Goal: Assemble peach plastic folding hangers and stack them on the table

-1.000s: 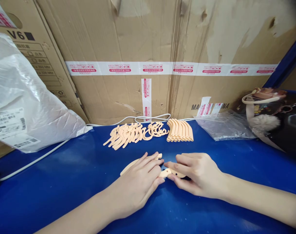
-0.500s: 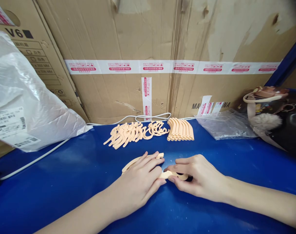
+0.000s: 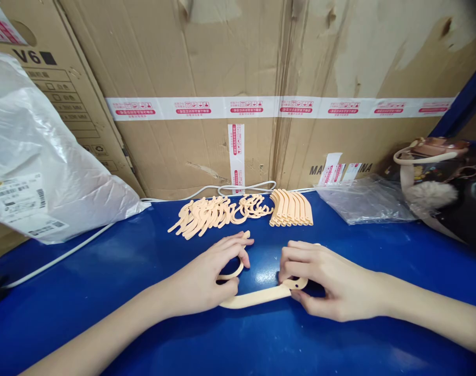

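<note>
My left hand (image 3: 218,269) is curled around a thin curved beige piece (image 3: 234,273), which looks like a hanger arm, and its tip shows at the fingers. Below the left thumb, a wider beige hanger arm (image 3: 257,298) slants across toward my right hand (image 3: 320,277). At that arm's right end, the right thumb and fingers pinch a curved hanger hook (image 3: 298,283) with a small dark hole. Arm and hook touch there; whether they are fastened I cannot tell. My left palm hides part of the pieces.
Behind my hands lie a heap of thin curved pieces (image 3: 204,215), several loose hooks (image 3: 253,206) and a row of wide arms (image 3: 290,208). A white cable runs along the cardboard box (image 3: 206,151). A plastic parcel (image 3: 66,172) stands left; a clear bag (image 3: 363,201) lies right.
My hands have moved apart, the left going leftward. The wide arm between them is now largely uncovered. My right hand still pinches the hook.
</note>
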Action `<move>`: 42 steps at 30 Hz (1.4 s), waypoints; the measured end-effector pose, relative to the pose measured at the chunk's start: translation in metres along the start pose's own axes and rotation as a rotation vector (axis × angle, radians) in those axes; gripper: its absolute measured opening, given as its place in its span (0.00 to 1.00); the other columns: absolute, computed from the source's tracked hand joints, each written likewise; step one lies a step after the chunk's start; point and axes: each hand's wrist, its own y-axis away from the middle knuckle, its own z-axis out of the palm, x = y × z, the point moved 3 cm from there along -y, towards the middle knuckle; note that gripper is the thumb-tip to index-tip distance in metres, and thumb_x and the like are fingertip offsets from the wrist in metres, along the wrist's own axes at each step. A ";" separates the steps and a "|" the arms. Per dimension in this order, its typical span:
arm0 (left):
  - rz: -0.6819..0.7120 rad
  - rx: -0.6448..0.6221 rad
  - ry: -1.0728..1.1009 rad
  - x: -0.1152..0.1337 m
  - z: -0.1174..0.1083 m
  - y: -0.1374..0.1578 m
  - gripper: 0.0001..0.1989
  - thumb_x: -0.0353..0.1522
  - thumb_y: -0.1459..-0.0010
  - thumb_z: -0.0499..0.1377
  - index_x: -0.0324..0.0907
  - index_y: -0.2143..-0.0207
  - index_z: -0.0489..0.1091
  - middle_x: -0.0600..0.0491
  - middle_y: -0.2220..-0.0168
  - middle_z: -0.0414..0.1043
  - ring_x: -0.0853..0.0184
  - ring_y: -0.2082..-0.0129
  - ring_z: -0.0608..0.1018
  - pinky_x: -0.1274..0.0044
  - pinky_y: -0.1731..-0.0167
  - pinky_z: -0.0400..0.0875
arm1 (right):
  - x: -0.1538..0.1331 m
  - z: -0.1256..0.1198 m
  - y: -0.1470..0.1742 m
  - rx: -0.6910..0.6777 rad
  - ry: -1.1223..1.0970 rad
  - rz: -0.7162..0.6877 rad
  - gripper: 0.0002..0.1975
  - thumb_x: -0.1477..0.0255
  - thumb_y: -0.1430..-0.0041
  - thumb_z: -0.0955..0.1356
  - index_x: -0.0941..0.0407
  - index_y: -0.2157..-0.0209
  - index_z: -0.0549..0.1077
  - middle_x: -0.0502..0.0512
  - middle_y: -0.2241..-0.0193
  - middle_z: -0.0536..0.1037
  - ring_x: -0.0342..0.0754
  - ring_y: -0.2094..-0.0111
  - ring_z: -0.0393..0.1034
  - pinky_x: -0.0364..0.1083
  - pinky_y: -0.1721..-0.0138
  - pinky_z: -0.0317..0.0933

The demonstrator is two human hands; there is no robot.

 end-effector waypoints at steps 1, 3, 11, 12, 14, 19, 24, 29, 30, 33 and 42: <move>-0.010 0.008 0.009 -0.001 0.001 0.000 0.16 0.21 0.49 0.52 0.46 0.60 0.66 0.51 0.37 0.57 0.60 0.34 0.53 0.59 0.40 0.56 | -0.001 -0.002 0.000 -0.002 -0.024 -0.005 0.05 0.77 0.43 0.65 0.56 0.66 0.72 0.53 0.64 0.71 0.46 0.63 0.65 0.46 0.59 0.60; -0.028 0.024 0.033 -0.004 0.003 -0.001 0.17 0.21 0.50 0.52 0.46 0.60 0.67 0.51 0.38 0.58 0.60 0.35 0.54 0.59 0.40 0.57 | -0.001 -0.005 0.001 -0.012 -0.061 -0.019 0.09 0.77 0.41 0.65 0.54 0.61 0.74 0.56 0.56 0.70 0.47 0.55 0.65 0.47 0.52 0.59; -0.041 0.106 0.132 -0.014 0.008 -0.004 0.14 0.28 0.42 0.54 0.47 0.53 0.66 0.50 0.40 0.62 0.59 0.35 0.56 0.57 0.39 0.52 | 0.002 -0.005 0.005 -0.062 -0.150 0.052 0.15 0.78 0.39 0.64 0.51 0.54 0.74 0.55 0.46 0.67 0.45 0.48 0.65 0.45 0.48 0.60; -0.043 0.104 0.135 -0.015 0.008 -0.004 0.14 0.29 0.41 0.54 0.47 0.52 0.66 0.50 0.40 0.63 0.60 0.36 0.57 0.58 0.39 0.52 | 0.001 -0.003 0.005 -0.048 -0.172 0.051 0.13 0.77 0.40 0.65 0.52 0.55 0.75 0.55 0.46 0.68 0.45 0.50 0.67 0.44 0.49 0.60; -0.045 0.095 0.141 -0.015 0.009 -0.003 0.14 0.30 0.39 0.54 0.48 0.51 0.65 0.51 0.40 0.63 0.61 0.36 0.58 0.60 0.38 0.52 | -0.004 0.001 0.005 -0.025 -0.229 0.037 0.09 0.72 0.41 0.68 0.55 0.58 0.75 0.55 0.49 0.70 0.45 0.52 0.68 0.42 0.50 0.61; -0.050 0.108 0.143 -0.014 0.009 -0.002 0.14 0.34 0.37 0.54 0.49 0.48 0.63 0.51 0.44 0.65 0.61 0.38 0.61 0.62 0.39 0.54 | -0.015 0.008 0.005 -0.078 -0.358 0.060 0.17 0.80 0.46 0.68 0.54 0.54 0.70 0.53 0.51 0.71 0.43 0.57 0.70 0.40 0.55 0.63; -0.080 0.116 0.137 -0.009 0.006 -0.002 0.12 0.37 0.35 0.52 0.49 0.50 0.63 0.52 0.47 0.66 0.60 0.40 0.63 0.66 0.41 0.57 | -0.012 0.009 0.006 -0.144 -0.410 0.039 0.27 0.87 0.51 0.63 0.52 0.50 0.68 0.54 0.46 0.66 0.42 0.59 0.70 0.38 0.64 0.63; -0.091 0.134 0.171 -0.010 0.004 -0.001 0.15 0.31 0.34 0.44 0.49 0.49 0.63 0.54 0.48 0.68 0.63 0.44 0.68 0.67 0.44 0.62 | -0.007 0.005 0.005 -0.063 -0.268 -0.020 0.31 0.89 0.49 0.61 0.52 0.46 0.67 0.53 0.51 0.71 0.46 0.51 0.64 0.44 0.50 0.59; -0.076 0.142 0.175 -0.011 0.004 -0.001 0.16 0.28 0.35 0.44 0.49 0.49 0.63 0.55 0.48 0.68 0.63 0.45 0.69 0.68 0.45 0.63 | -0.006 0.005 0.005 -0.038 -0.225 -0.026 0.31 0.89 0.49 0.60 0.52 0.46 0.67 0.53 0.54 0.73 0.46 0.50 0.63 0.45 0.48 0.58; -0.031 0.162 0.150 -0.014 0.005 0.000 0.23 0.21 0.41 0.44 0.49 0.48 0.61 0.56 0.47 0.68 0.65 0.47 0.70 0.68 0.45 0.64 | 0.000 0.006 0.004 0.010 -0.141 -0.009 0.30 0.90 0.49 0.59 0.52 0.48 0.68 0.53 0.58 0.72 0.46 0.52 0.62 0.47 0.50 0.58; 0.076 0.149 -0.042 -0.002 0.006 -0.001 0.26 0.18 0.47 0.46 0.48 0.49 0.60 0.56 0.49 0.68 0.66 0.50 0.70 0.68 0.48 0.64 | 0.017 0.008 0.004 0.254 0.144 0.053 0.14 0.79 0.37 0.60 0.55 0.53 0.70 0.58 0.57 0.72 0.49 0.58 0.65 0.49 0.59 0.60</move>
